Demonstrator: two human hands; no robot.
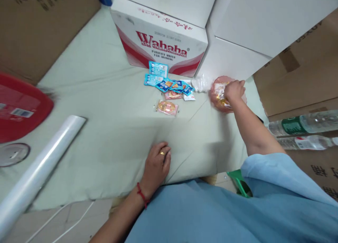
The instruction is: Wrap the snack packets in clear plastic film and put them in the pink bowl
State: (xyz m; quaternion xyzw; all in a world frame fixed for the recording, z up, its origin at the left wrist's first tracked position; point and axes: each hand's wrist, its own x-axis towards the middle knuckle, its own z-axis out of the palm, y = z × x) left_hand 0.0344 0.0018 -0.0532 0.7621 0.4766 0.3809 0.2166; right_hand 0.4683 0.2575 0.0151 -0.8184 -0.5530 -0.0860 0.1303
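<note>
My right hand [235,90] reaches over a round pink bowl [227,80] at the right of the table. Its fingers are curled down at wrapped snack packets [219,91] in the bowl; what they grip is hidden and a little blurred. My left hand [157,164], with a gold ring and a red cord bracelet, rests at the table's front edge. Its fingers are loosely closed, and no object shows in them. Between the hands and the box lie several blue snack packets [165,84], overlapping one another. In front of them is a pink wrapped biscuit [167,107].
A Wahaha water carton [163,42] stands behind the packets, with clear plastic [201,83] beside the bowl. At left are a red plastic container [23,106], a round lid [14,154] and a long plastic roll [44,172]. Bottles [306,123] lie at right near cardboard boxes [298,67].
</note>
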